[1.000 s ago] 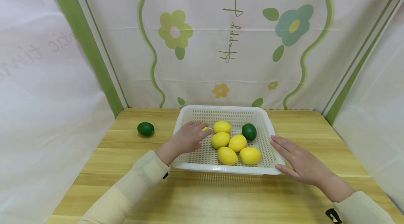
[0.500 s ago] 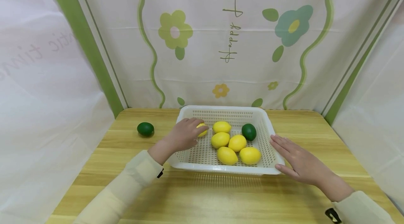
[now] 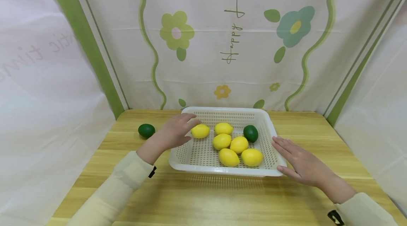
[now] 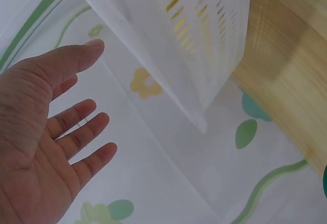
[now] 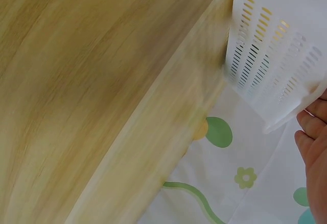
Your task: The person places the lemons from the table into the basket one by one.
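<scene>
My left hand (image 3: 173,130) hovers at the left rim of a white plastic basket (image 3: 216,170), with fingers spread and nothing in them. In the left wrist view the same hand (image 4: 56,127) shows a bare palm beside the basket wall (image 4: 168,35). Just right of its fingertips a yellow lemon (image 3: 200,131) lies in the basket. Flat along the right rim rests my right hand (image 3: 302,164), its fingertips touching the edge. Several more lemons (image 3: 222,142) and one dark green lime-like fruit (image 3: 251,133) lie inside. Another such green fruit (image 3: 146,131) sits on the table, left of the basket.
The basket stands near the back of a wooden table (image 3: 222,204). Close behind the table's far edge hangs a printed cloth (image 3: 206,67) with flowers, and more cloth (image 3: 47,113) closes off both sides.
My left hand has drawn back leftward from inside the basket, uncovering the lemon at the left, which now lies alone and slightly farther left. The right hand stays at the rim.
</scene>
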`<control>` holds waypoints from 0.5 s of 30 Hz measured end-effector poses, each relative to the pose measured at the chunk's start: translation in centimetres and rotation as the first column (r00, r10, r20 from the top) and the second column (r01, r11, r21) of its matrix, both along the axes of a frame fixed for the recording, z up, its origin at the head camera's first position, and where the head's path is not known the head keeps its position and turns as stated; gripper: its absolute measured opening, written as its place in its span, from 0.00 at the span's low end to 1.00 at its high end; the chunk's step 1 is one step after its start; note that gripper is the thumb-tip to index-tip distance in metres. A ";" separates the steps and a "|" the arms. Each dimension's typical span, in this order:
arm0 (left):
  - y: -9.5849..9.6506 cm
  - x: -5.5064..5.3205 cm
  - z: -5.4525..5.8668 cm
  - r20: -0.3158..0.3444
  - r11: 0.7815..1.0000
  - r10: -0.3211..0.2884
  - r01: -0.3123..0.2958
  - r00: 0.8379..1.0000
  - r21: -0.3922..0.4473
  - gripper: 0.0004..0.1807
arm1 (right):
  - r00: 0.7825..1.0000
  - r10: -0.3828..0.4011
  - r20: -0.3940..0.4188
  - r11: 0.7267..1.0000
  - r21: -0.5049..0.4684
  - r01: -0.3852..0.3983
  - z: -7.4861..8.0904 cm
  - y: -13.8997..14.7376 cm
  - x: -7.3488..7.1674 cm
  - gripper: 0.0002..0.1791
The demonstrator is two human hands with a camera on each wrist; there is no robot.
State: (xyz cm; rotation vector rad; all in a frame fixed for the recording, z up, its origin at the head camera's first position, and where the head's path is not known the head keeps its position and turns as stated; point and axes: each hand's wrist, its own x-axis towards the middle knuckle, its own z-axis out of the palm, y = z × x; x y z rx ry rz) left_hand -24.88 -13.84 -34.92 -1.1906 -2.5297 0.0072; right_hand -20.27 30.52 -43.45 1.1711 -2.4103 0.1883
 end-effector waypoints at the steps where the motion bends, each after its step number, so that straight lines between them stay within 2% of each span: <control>1: -0.2 0.0 0.1 0.003 1.000 0.004 -0.004 1.000 0.004 0.34 | 1.000 -0.001 -0.001 1.000 0.001 0.001 0.0 0.0 0.0 0.39; 9: -2.0 -0.2 0.7 -0.005 0.998 0.057 -0.057 0.998 0.023 0.36 | 1.000 -0.001 -0.001 1.000 0.000 0.001 0.0 0.0 0.0 0.39; 15: -3.9 -0.8 0.5 -0.033 0.996 0.076 -0.075 0.997 0.048 0.35 | 1.000 -0.003 -0.002 1.000 0.000 0.003 -0.2 0.1 0.0 0.39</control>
